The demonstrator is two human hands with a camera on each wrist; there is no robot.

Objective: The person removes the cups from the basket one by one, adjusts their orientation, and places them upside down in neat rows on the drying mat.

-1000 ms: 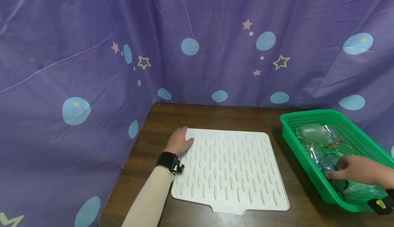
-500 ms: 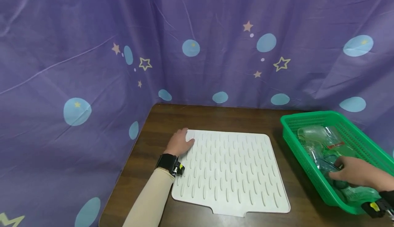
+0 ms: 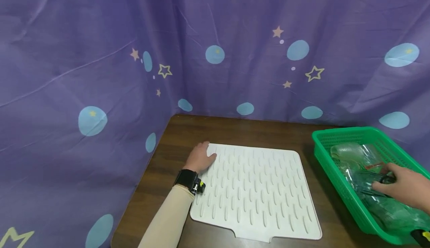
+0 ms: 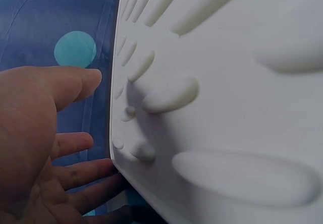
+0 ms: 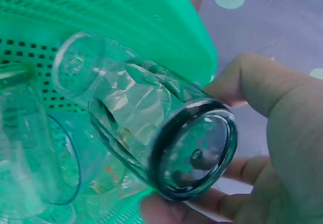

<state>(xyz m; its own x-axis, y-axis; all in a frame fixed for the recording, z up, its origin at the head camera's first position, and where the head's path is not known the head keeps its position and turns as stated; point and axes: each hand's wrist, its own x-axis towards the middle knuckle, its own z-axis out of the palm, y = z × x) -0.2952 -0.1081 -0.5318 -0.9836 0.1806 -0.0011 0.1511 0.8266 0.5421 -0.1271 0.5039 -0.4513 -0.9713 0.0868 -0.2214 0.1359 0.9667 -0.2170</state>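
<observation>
My left hand (image 3: 199, 159) rests at the far left corner of a white ridged drying board (image 3: 255, 192). In the left wrist view its fingers (image 4: 75, 173) extend alongside the board's edge, the thumb apart from them. Over the green basket (image 3: 337, 191), my right hand (image 3: 408, 185) grips a dark-tinted drinking glass (image 5: 169, 156) near its thick base. That glass lies tilted on its side, base towards the right wrist camera and mouth pointing into the basket. Several clear glasses (image 5: 28, 153) lie below and beside it.
The basket stands on the right of a brown wooden table (image 3: 235, 128), with a strip of table between it and the board. A purple curtain (image 3: 235, 80) with stars and blue spots hangs behind and to the left.
My right hand has taken hold of the dark glass and raised it a little among the others. The left hand has stayed on the board's corner. The head view has shifted slightly.
</observation>
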